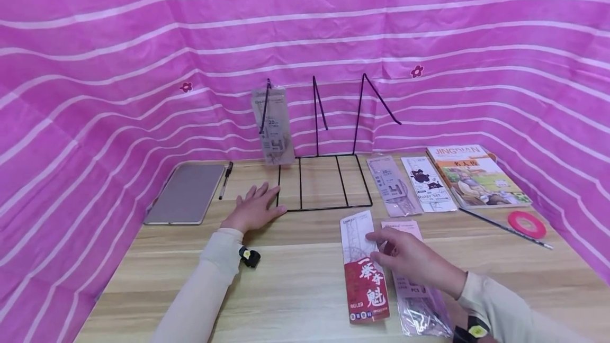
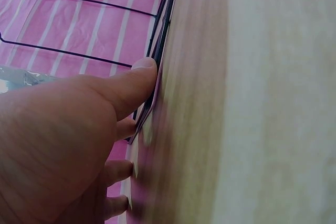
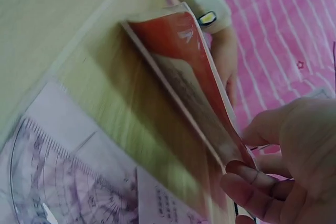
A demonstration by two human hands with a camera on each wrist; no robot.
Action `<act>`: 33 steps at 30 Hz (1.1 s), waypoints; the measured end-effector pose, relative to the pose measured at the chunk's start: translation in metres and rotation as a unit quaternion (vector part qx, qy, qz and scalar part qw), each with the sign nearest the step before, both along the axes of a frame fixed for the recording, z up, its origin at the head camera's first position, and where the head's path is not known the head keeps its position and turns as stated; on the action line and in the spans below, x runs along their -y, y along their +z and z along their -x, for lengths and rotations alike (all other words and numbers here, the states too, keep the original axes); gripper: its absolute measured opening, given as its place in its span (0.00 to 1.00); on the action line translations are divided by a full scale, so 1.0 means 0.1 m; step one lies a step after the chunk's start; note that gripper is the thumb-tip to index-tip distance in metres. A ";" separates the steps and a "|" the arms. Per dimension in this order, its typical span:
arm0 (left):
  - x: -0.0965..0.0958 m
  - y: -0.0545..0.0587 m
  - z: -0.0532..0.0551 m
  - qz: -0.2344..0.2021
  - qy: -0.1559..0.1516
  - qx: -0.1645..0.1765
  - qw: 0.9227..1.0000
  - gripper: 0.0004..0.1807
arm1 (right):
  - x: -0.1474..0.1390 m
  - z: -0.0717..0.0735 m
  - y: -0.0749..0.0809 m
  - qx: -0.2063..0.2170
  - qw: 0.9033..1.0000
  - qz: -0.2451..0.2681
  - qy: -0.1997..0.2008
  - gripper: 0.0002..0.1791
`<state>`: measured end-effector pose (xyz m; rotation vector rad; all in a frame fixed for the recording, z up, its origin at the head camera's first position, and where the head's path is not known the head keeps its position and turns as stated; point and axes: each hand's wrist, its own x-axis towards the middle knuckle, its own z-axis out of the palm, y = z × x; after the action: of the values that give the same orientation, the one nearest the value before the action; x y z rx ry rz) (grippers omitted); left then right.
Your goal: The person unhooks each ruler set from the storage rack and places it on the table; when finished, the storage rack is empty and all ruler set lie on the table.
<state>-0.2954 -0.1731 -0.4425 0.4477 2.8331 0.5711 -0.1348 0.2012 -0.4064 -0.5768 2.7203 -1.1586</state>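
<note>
My left hand [image 1: 254, 208] lies with spread fingers at the left front corner of a black wire rack [image 1: 335, 208], thumb touching the base wire in the left wrist view. My right hand [image 1: 412, 255] pinches the right edge of a red and white ruler set packet [image 1: 367, 290]. In the right wrist view that packet [image 3: 210, 93] is tilted, one side raised off the table. Partly under my right hand lies a pink ruler set packet [image 1: 421, 306]. Another ruler set packet [image 1: 276, 142] hangs on the rack's left prong.
At the back right lie a pink ruler packet [image 1: 393, 184], a white ruler packet with black cartoon figures [image 1: 429, 184] and a book [image 1: 481, 176]. A pencil [image 1: 505, 227] and a pink tape roll [image 1: 526, 225] are at right. A grey tablet-like slab [image 1: 186, 195] and pen [image 1: 226, 180] lie left.
</note>
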 end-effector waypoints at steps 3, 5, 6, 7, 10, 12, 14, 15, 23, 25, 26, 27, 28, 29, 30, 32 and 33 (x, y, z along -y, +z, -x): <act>0.00 -0.01 0.00 -0.001 -0.001 0.001 1.000 0.43 | 0.01 0.01 -0.05 -0.019 0.999 -0.032 0.002 0.24; 0.00 -0.02 0.00 -0.002 -0.001 0.004 1.000 0.43 | 0.00 0.04 -0.11 -0.035 0.998 -0.060 0.004 0.23; -0.01 -0.02 0.00 -0.002 0.000 0.006 1.000 0.43 | -0.01 0.04 -0.13 -0.047 0.996 -0.080 0.003 0.22; -0.01 -0.02 0.00 -0.002 0.001 0.008 1.000 0.43 | -0.02 0.05 -0.16 -0.055 0.994 -0.098 0.002 0.21; -0.02 -0.03 -0.01 -0.001 0.004 0.011 1.000 0.44 | -0.04 0.08 -0.18 -0.077 0.988 -0.136 0.002 0.18; -0.03 -0.03 0.00 0.000 0.004 0.012 1.000 0.44 | -0.06 0.12 -0.15 -0.080 0.987 -0.137 -0.004 0.15; -0.03 -0.03 0.00 0.000 0.002 0.010 1.000 0.44 | -0.11 0.21 -0.09 -0.078 0.990 -0.120 -0.012 0.13; -0.03 -0.02 -0.01 0.000 0.001 0.007 1.000 0.43 | -0.13 0.27 -0.05 -0.074 0.991 -0.107 -0.020 0.12; -0.03 -0.02 -0.03 -0.001 0.000 0.008 1.000 0.43 | -0.34 0.82 0.11 -0.104 0.987 -0.119 -0.043 0.20; -0.04 -0.01 -0.03 -0.002 -0.001 0.006 1.000 0.43 | -0.35 0.90 0.09 -0.097 0.986 -0.127 -0.036 0.22; -0.04 -0.01 -0.03 -0.003 0.001 0.005 1.000 0.42 | -0.34 0.94 0.08 -0.093 0.986 -0.131 -0.033 0.23; -0.04 -0.01 -0.03 -0.003 0.001 0.003 1.000 0.42 | -0.34 0.98 0.07 -0.089 0.986 -0.136 -0.032 0.24; -0.04 0.00 -0.03 -0.001 0.002 0.000 1.000 0.42 | -0.32 1.01 0.06 -0.086 0.986 -0.141 -0.032 0.25; -0.04 0.00 -0.02 -0.001 0.002 -0.001 1.000 0.42 | -0.31 1.04 0.05 -0.085 0.986 -0.143 -0.032 0.26; -0.04 0.00 -0.02 0.001 0.003 -0.002 1.000 0.42 | -0.30 1.07 0.03 -0.083 0.986 -0.144 -0.033 0.26; -0.04 0.01 -0.02 0.003 0.005 0.000 1.000 0.42 | -0.27 1.12 0.01 -0.084 0.985 -0.148 -0.035 0.27; -0.04 0.01 -0.02 0.004 0.005 0.000 1.000 0.42 | -0.26 1.15 -0.01 -0.087 0.985 -0.147 -0.033 0.28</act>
<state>-0.2937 -0.1694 -0.4415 0.4325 2.8386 0.5615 -0.2503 0.2270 -0.4074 -0.5715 3.0023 -0.7242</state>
